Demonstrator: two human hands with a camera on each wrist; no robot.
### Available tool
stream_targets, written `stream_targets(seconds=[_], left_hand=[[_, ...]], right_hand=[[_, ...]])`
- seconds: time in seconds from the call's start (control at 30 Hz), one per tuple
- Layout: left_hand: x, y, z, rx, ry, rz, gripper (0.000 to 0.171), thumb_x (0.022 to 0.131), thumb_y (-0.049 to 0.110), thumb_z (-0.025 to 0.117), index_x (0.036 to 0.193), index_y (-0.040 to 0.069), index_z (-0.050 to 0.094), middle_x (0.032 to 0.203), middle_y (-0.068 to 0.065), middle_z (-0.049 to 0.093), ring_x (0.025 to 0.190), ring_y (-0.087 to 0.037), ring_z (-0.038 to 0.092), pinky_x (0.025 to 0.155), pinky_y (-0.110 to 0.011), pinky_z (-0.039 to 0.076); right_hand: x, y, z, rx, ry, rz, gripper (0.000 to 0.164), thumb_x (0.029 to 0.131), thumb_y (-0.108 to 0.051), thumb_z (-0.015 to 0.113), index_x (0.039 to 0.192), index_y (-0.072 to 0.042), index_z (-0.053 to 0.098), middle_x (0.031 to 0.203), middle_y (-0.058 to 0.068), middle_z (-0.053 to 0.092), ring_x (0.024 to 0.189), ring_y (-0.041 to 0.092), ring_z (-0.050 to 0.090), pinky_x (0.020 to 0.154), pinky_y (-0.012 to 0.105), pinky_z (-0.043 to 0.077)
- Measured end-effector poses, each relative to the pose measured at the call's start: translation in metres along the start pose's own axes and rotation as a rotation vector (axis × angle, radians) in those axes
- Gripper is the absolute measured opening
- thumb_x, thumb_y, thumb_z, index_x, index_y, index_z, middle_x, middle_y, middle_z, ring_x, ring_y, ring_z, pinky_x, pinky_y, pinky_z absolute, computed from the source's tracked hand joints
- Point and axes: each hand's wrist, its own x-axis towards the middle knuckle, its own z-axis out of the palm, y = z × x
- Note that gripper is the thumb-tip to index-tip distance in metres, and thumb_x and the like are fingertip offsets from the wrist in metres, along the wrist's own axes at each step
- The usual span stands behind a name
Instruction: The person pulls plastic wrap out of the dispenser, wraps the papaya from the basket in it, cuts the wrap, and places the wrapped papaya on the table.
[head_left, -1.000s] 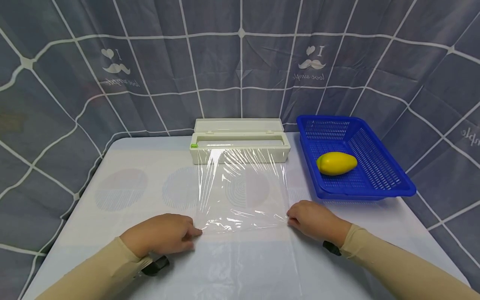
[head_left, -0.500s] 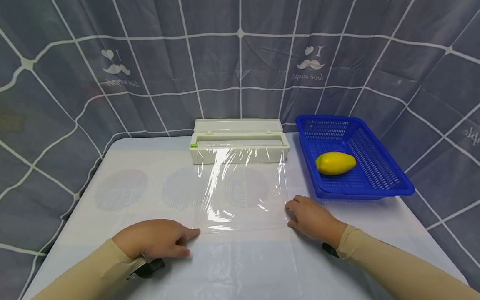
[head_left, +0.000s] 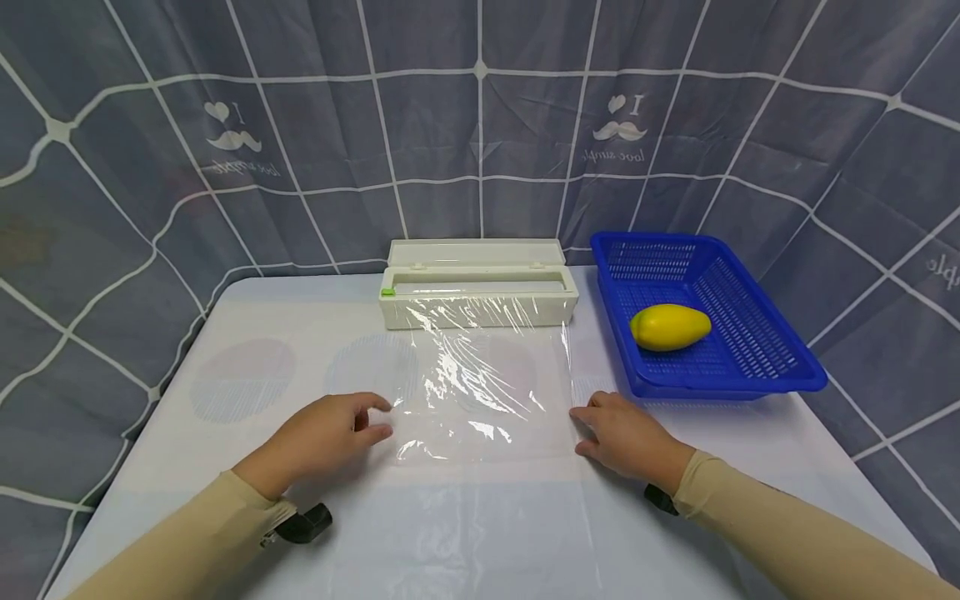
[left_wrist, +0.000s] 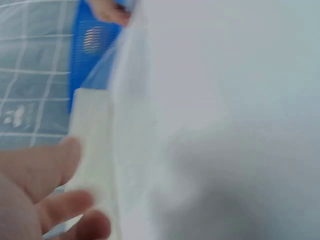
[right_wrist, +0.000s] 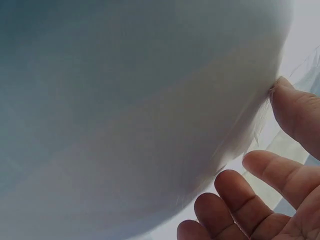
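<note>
A sheet of clear plastic wrap (head_left: 480,392) lies drawn out over the table toward me from a white wrap dispenser (head_left: 480,313), whose lid stands raised. Beside the sheet's left edge is my left hand (head_left: 318,437), thumb and fingers loosely bent and apart, nothing between them. My right hand (head_left: 633,437) is at the sheet's right edge, near the front corner. In the right wrist view its thumb (right_wrist: 300,112) touches the thin film edge, while the other fingers are spread away from the thumb. The left wrist view is blurred.
A blue plastic basket (head_left: 738,387) stands at the right rear, with a yellow mango-like fruit (head_left: 670,327) inside. A green slider (head_left: 387,292) sits at the dispenser's left end. Grey checked curtain (head_left: 480,125) surrounds the white-covered table (head_left: 480,542).
My left hand has let go of the wrap's front left corner and moved up along the left edge. My right fingers have loosened and spread. Glare and creases on the film have shifted.
</note>
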Motion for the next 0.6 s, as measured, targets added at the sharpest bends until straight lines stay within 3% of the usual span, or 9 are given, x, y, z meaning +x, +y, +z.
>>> stream_targets(seconds=[0.07, 0.17, 0.27, 0.37, 0.6], left_hand=[[0.006, 0.000, 0.008, 0.031, 0.057, -0.034, 0.053, 0.097, 0.042, 0.074, 0.145, 0.023, 0.062, 0.083, 0.006, 0.059, 0.069, -0.011, 0.051, 0.063, -0.030, 0.043], [0.011, 0.002, 0.018, 0.084, 0.045, -0.061, 0.073, 0.094, 0.045, 0.077, 0.159, 0.025, 0.048, 0.082, 0.003, 0.059, 0.076, -0.014, 0.056, 0.069, -0.035, 0.047], [0.013, 0.005, 0.024, 0.151, 0.017, -0.084, 0.078, 0.091, 0.049, 0.079, 0.159, 0.026, 0.048, 0.101, -0.004, 0.071, 0.100, -0.022, 0.068, 0.086, -0.046, 0.056], [0.013, 0.006, 0.028, 0.200, 0.004, -0.096, 0.077, 0.089, 0.050, 0.080, 0.157, 0.024, 0.052, 0.126, -0.013, 0.072, 0.125, -0.031, 0.066, 0.100, -0.054, 0.055], [0.013, 0.005, 0.029, 0.219, -0.001, -0.102, 0.082, 0.085, 0.054, 0.083, 0.155, 0.023, 0.054, 0.135, -0.016, 0.069, 0.127, -0.032, 0.065, 0.100, -0.054, 0.055]], right_hand=[[0.000, 0.000, 0.000, -0.005, -0.006, 0.001, 0.047, 0.088, -0.030, 0.085, 0.126, -0.006, 0.073, 0.103, 0.007, 0.067, 0.093, 0.023, 0.061, 0.089, 0.043, 0.057], [0.000, -0.001, -0.001, -0.001, -0.009, 0.002, 0.047, 0.088, -0.030, 0.085, 0.127, -0.006, 0.073, 0.103, 0.007, 0.067, 0.093, 0.023, 0.061, 0.090, 0.043, 0.057], [0.000, -0.002, -0.002, 0.005, -0.011, 0.001, 0.046, 0.088, -0.029, 0.085, 0.127, -0.006, 0.073, 0.103, 0.007, 0.067, 0.093, 0.023, 0.061, 0.090, 0.044, 0.057], [0.000, -0.002, -0.002, 0.010, -0.020, 0.002, 0.047, 0.089, -0.029, 0.085, 0.127, -0.005, 0.073, 0.104, 0.008, 0.067, 0.093, 0.023, 0.061, 0.090, 0.044, 0.057], [0.001, 0.000, -0.001, 0.017, -0.046, 0.016, 0.049, 0.090, -0.031, 0.084, 0.131, -0.006, 0.072, 0.107, 0.008, 0.067, 0.096, 0.023, 0.061, 0.093, 0.044, 0.057]])
